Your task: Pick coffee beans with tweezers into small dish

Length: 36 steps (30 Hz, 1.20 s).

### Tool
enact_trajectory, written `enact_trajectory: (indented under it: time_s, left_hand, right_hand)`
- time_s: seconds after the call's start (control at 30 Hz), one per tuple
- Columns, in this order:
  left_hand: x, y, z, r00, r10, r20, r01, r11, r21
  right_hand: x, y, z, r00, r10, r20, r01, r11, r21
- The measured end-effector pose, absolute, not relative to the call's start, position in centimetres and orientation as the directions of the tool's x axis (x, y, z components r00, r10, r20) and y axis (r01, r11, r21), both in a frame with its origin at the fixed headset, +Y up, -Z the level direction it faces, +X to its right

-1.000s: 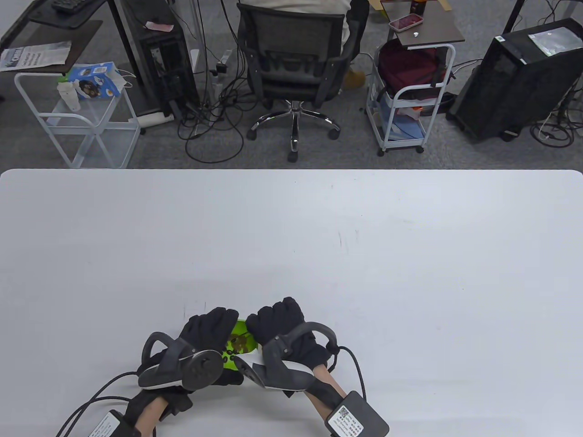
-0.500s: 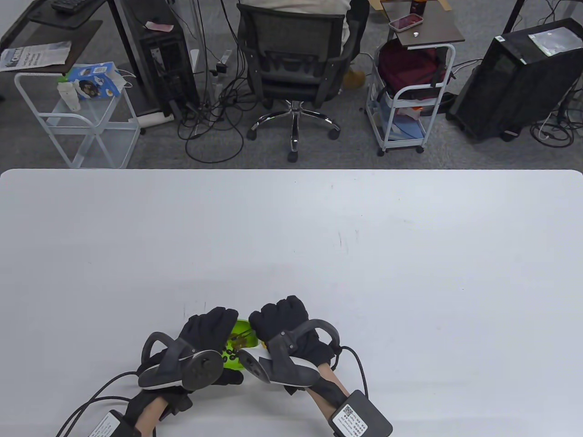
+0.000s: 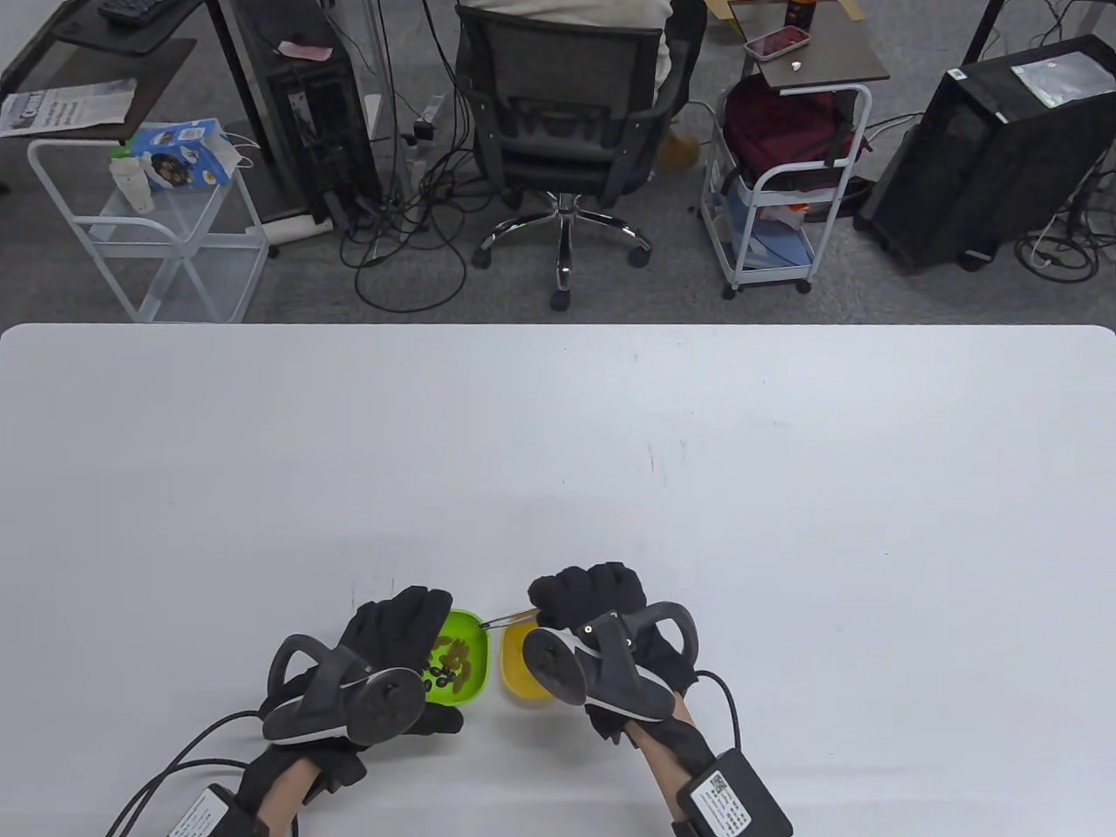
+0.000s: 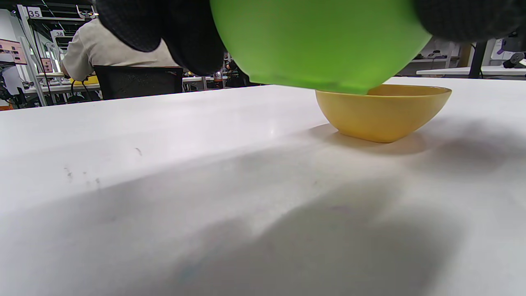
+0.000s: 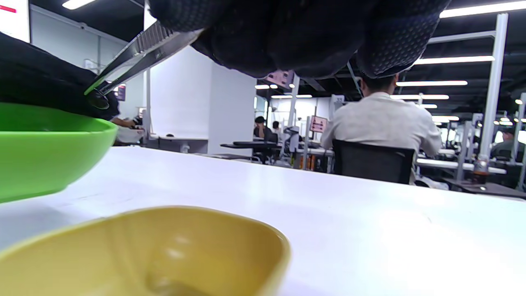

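My left hand [image 3: 405,632] grips the left side of a green dish [image 3: 466,658] that holds several dark coffee beans [image 3: 449,663]. In the left wrist view the green dish [image 4: 320,41] fills the top, between my gloved fingers [image 4: 181,37]. A yellow dish [image 3: 516,667] stands just right of it on the table, and its inside looks empty in the right wrist view [image 5: 144,250]. My right hand [image 3: 580,602] holds metal tweezers [image 3: 506,620] pointing left. Their tips pinch a dark bean [image 5: 98,99] above the green dish's right rim [image 5: 49,135].
The white table [image 3: 697,453] stretches wide behind and to the right of the dishes. Glove cables [image 3: 174,767] trail off the near edge. Beyond the far edge stand an office chair [image 3: 562,113], carts and computer towers.
My right hand has moved right and uncovered the yellow dish. The tweezers' tips have drawn back from among the beans to the green dish's right rim. My left hand has stayed put.
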<state>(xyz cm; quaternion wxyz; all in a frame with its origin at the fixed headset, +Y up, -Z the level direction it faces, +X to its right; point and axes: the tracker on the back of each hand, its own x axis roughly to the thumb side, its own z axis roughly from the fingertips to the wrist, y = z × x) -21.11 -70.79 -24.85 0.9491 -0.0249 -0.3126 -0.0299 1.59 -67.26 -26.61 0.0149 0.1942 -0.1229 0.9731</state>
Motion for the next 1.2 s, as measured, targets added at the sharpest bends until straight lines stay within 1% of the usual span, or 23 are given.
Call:
enact_trajectory:
  time_s: [0.13, 0.27, 0.43, 0.7, 0.8, 0.87, 1.0, 1.2]
  left_hand:
    - [-21.2, -70.7, -24.9, 0.806, -0.041, 0.590, 0.072, 0.997, -0.029]
    - [-21.3, -70.7, -25.0, 0.809, -0.039, 0.587, 0.072, 0.997, -0.033]
    - [-21.3, -70.7, -25.0, 0.810, -0.039, 0.584, 0.073, 0.997, -0.035]
    - [-21.4, -70.7, -25.1, 0.812, -0.039, 0.583, 0.074, 0.997, -0.037]
    - [-21.4, -70.7, -25.1, 0.811, -0.039, 0.584, 0.075, 0.996, -0.038]
    - [-21.4, -70.7, -25.1, 0.811, -0.039, 0.584, 0.076, 0.996, -0.038]
    - [-21.4, -70.7, -25.1, 0.810, -0.040, 0.584, 0.075, 0.997, -0.036]
    - [-21.4, -70.7, -25.1, 0.810, -0.041, 0.585, 0.075, 0.997, -0.035]
  right_hand:
    - [3.6, -67.5, -27.0, -0.942, 0.032, 0.335, -0.108, -0.972, -0.209]
    - [4.9, -68.5, -27.6, -0.951, 0.085, 0.297, -0.134, -0.980, -0.149]
    - [5.2, -69.3, -28.0, -0.958, 0.075, 0.276, -0.110, -0.987, -0.114]
    - [4.9, -69.7, -27.9, -0.956, 0.059, 0.287, -0.092, -0.990, -0.102]
    - [5.1, -69.7, -27.9, -0.951, 0.102, 0.291, -0.135, -0.986, -0.094]
    - [5.0, -69.4, -27.8, -0.947, 0.116, 0.298, -0.155, -0.981, -0.113]
    - [4.2, -68.7, -27.2, -0.929, 0.137, 0.344, -0.197, -0.969, -0.147]
    - [2.0, -68.2, -26.3, -0.903, 0.108, 0.415, -0.195, -0.965, -0.174]
